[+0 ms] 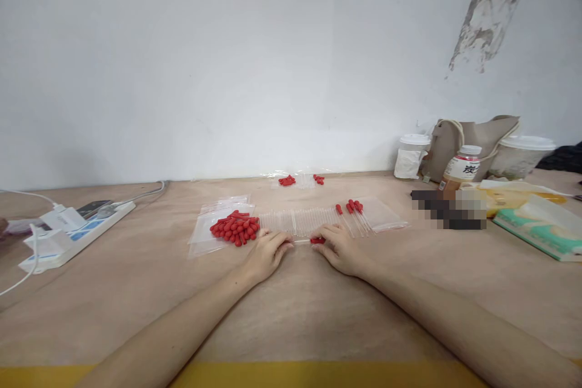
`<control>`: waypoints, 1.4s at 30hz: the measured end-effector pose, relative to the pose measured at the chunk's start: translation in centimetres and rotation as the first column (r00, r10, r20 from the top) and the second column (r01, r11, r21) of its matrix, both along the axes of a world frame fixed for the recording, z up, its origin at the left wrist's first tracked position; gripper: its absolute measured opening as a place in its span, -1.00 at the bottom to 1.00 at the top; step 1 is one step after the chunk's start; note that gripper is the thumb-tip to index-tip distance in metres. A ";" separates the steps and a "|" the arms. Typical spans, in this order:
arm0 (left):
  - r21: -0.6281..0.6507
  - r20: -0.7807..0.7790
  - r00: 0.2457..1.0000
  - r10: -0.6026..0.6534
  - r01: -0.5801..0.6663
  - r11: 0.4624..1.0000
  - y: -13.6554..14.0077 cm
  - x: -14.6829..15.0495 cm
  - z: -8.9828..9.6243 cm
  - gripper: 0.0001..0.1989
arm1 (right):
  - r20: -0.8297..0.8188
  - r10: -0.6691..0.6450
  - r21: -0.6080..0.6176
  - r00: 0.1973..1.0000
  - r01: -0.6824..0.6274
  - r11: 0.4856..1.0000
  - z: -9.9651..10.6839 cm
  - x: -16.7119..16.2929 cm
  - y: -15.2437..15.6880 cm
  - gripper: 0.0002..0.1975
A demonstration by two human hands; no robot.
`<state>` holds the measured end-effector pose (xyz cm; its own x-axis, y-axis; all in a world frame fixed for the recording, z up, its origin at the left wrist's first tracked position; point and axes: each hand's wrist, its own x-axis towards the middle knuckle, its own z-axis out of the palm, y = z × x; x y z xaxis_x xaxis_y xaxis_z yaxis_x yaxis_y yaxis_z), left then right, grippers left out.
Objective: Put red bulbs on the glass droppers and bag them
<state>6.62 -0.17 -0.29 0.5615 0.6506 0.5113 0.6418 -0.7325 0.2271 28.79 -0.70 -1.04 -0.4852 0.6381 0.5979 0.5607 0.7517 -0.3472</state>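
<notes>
Red bulb (317, 241) half-hidden in pinching right hand (342, 250), clear tube (302, 242), one end obscured, in gripping left hand (270, 251).

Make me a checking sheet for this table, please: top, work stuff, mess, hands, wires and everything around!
Surface: brown tabletop, yellow band along the near edge.
Job's things: red caps piled on clear bags; clear tubes in a row, a few red-ended.
Clutter: bottle, lidded cup, grey bag at right.
Hands: left hand pinching a single tube; right hand pinching a red cap at its other end.
Cables: white cord, power strip at left.
Surroundings: pale wall, damaged patch upper right.
</notes>
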 end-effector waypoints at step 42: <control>0.040 -0.045 0.997 -0.070 0.072 0.997 -1.1 1.4 -0.1 -0.81 | 0.034 0.082 0.028 0.996 -0.083 0.996 -1.0 -0.1 0.0 -0.84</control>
<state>8.04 -1.28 -0.44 0.6279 0.5871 0.5109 0.5963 -0.7848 0.1689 28.72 -0.73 -2.03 -0.5549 0.5777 0.5985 0.5074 0.8052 -0.3068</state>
